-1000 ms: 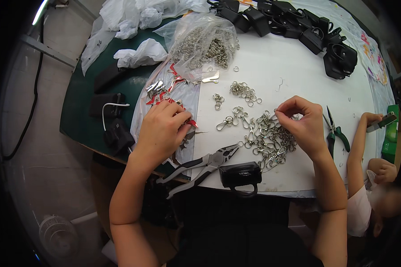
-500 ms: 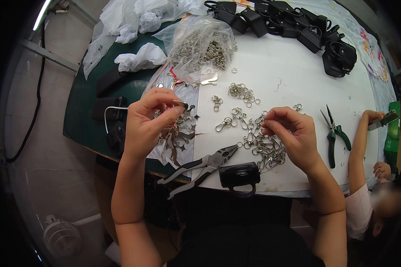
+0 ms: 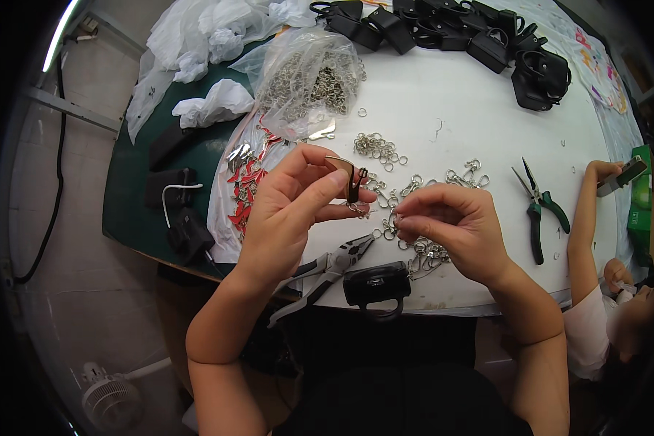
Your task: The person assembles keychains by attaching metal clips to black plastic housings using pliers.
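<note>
My left hand (image 3: 282,218) is closed on a flat metal charm (image 3: 354,185), dark with a gold-toned edge, which sticks out past the fingertips. A few small links hang just below it. Close by on the right, my right hand (image 3: 461,229) pinches with thumb and forefinger; what sits in the pinch is too small to tell. Silver swivel clasps and rings (image 3: 430,253) lie heaped beneath that hand. Below both hands rest grey-and-black pliers (image 3: 332,266) with jaws nearly together, and a miniature black handbag (image 3: 376,285) touching the clasps.
Red and silver charms (image 3: 245,182) spread on plastic at left. Behind them stands a clear bag of metal rings (image 3: 309,83), with loose rings (image 3: 376,147) nearby. Green-handled pliers (image 3: 536,211) lie at right. Black mini bags (image 3: 479,36) line the back. Another person's arm (image 3: 583,240) reaches in at right.
My left hand has moved right with the charm, bringing it near my right hand and uncovering the red charms. My right hand stays pinched in nearly the same place.
</note>
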The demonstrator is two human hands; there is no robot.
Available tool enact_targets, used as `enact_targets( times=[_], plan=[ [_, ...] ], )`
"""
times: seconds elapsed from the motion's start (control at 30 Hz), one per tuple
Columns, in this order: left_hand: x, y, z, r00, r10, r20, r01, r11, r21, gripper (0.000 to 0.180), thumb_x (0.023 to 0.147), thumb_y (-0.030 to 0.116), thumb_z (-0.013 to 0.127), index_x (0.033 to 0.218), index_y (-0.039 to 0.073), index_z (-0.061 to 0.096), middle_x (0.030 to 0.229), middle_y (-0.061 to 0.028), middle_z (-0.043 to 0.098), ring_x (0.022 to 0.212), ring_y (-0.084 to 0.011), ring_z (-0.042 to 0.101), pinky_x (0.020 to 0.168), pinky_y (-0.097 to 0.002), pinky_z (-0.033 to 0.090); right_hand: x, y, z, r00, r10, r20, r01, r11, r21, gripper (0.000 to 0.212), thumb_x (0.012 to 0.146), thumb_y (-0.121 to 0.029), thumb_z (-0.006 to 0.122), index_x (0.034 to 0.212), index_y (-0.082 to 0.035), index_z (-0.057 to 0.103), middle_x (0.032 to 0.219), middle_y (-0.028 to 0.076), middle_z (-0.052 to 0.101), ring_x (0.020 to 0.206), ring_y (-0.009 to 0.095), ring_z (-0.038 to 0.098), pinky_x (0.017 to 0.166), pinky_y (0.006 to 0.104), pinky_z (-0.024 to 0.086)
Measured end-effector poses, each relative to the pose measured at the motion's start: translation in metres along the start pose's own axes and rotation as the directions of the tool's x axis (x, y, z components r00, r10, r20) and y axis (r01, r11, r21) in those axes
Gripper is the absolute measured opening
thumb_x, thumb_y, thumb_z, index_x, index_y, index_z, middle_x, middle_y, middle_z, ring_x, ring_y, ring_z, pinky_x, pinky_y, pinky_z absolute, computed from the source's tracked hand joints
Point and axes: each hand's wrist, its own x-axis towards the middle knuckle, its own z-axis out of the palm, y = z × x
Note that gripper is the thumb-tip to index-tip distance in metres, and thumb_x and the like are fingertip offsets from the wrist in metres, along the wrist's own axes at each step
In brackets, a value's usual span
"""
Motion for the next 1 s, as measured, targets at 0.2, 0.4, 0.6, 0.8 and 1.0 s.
enact_targets(
  times=[0.2,0.4,0.6,0.8,1.0],
  plan=[
    [-0.007,0.001,0.019,0.995,0.053,0.084,-0.054,0.998,0.016,0.015,0.1,0.008,0.051,0.112,0.0,0.051,0.118,-0.0175,0.06,0.106,-0.0295,0.067,0.083,-0.0416,0.062,-0.004,-0.009,0.0,0.997,0.061,0.054,-0.061,0.998,0.011,0.01,0.09,-0.003,0.07,0.098,0.003,0.068,0.088,0.007,0.072,0.081,0.011,0.07,0.075,0.0243,0.057],
    [-0.01,0.001,0.023,0.987,0.08,0.143,-0.086,0.995,0.04,0.018,0.1,0.009,0.051,0.114,-0.002,0.052,0.118,-0.017,0.06,0.106,-0.0278,0.067,0.082,-0.0388,0.063,-0.005,-0.008,0.002,0.998,0.057,0.034,-0.058,0.998,0.03,0.01,0.089,-0.001,0.07,0.098,0.004,0.067,0.087,0.007,0.071,0.078,0.012,0.069,0.074,0.0242,0.056],
    [-0.013,0.003,0.023,0.998,0.012,0.066,-0.011,1.0,-0.016,0.017,0.099,0.008,0.052,0.112,-0.003,0.054,0.115,-0.0175,0.061,0.105,-0.0278,0.067,0.082,-0.0389,0.063,-0.005,0.003,0.004,0.988,-0.154,0.025,0.153,0.987,0.042,0.009,0.089,-0.001,0.069,0.098,0.002,0.066,0.093,0.005,0.066,0.086,0.009,0.063,0.079,0.0239,0.052],
    [-0.026,-0.005,0.004,0.994,-0.106,0.002,0.106,0.991,-0.079,0.014,0.095,0.006,0.056,0.106,-0.003,0.057,0.106,-0.0176,0.064,0.096,-0.0266,0.069,0.075,-0.0377,0.064,-0.004,0.006,-0.003,0.953,-0.292,0.077,0.292,0.956,0.011,0.01,0.089,-0.001,0.069,0.099,0.001,0.065,0.101,0.005,0.063,0.094,0.01,0.058,0.085,0.0257,0.047],
    [-0.049,-0.013,0.0,0.997,0.019,-0.076,0.0,0.968,0.252,0.015,0.092,0.004,0.064,0.105,-0.002,0.061,0.1,-0.0068,0.064,0.094,-0.0153,0.064,0.076,-0.0271,0.052,-0.006,-0.008,-0.003,0.987,-0.145,0.065,0.124,0.96,0.251,0.009,0.093,-0.007,0.067,0.1,-0.001,0.066,0.105,0.004,0.064,0.098,0.012,0.057,0.09,0.0264,0.043]
  ],
)
